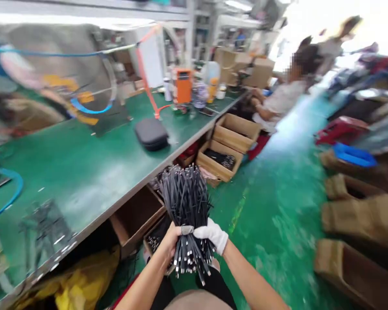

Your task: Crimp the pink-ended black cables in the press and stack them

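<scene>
So, workshop: green floor (271, 224) running along the right, a seated co-worker (278, 101) at the far end of the bench, another person (323, 54) standing beyond, blurred.
Surface: long green-topped workbench (67, 163) on the left, carrying a grey zip case (151, 134), an orange device (183, 85) and a blue cable (6, 189).
Below the surface: open cardboard boxes (218, 161), one holding dark strips, plus a yellow bag (84, 280).
Bundle: bundle of black cable ties (186, 202) with silver ends, held upright in front of the person, over the floor, well apart from the surface, top fanned out.
Band: grey band (187, 230) around the bundle's waist.
Left: bare left hand (170, 241) closed around the bundle, just at the band.
Right: white-gloved right hand (211, 234) closed from the other side, touching the band.
Grip: squeezing from both sides at the band looks right for keeping the strands packed, with both forearms angled in.
</scene>
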Available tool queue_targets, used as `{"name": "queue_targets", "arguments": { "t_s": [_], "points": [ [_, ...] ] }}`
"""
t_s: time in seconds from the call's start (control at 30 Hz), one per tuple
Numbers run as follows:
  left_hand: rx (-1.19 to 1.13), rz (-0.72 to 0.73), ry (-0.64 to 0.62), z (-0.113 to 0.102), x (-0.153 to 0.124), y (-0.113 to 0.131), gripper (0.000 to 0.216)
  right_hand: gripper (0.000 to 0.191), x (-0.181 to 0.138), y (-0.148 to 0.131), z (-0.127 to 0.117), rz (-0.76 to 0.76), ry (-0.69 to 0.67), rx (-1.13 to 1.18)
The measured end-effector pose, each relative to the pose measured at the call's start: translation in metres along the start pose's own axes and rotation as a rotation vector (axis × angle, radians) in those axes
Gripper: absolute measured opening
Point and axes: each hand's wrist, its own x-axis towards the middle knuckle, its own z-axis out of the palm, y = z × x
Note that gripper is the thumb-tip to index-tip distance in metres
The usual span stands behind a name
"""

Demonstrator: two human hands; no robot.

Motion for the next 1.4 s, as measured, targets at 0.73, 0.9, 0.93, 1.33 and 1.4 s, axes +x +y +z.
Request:
{"name": "queue_targets", "arguments": {
  "t_s": [0.73,0.9,0.93,1.33,1.4],
  "points": [
    [0.367,-0.360,-0.276,0.348,0.179,-0.125,0.094,0.061,-0.114,-0.133,-0.320,-0.141,0.691,0.121],
    [0.428,-0.357,-0.356,0.458,0.251,-0.107,0.096,0.070,-0.094,-0.223,-0.395,-0.250,0.705,0.223],
    [0.457,-0.363,-0.392,0.483,0.262,-0.102,0.096,0.070,-0.092,-0.238,-0.409,-0.283,0.713,0.247],
    [0.706,-0.464,-0.576,0.764,0.430,-0.146,0.093,0.067,-0.075,-0.388,-0.640,-0.479,0.935,0.461],
    [0.679,-0.458,-0.564,0.814,0.463,-0.155,0.089,0.069,-0.073,-0.429,-0.687,-0.465,0.926,0.475]
  ]
}}
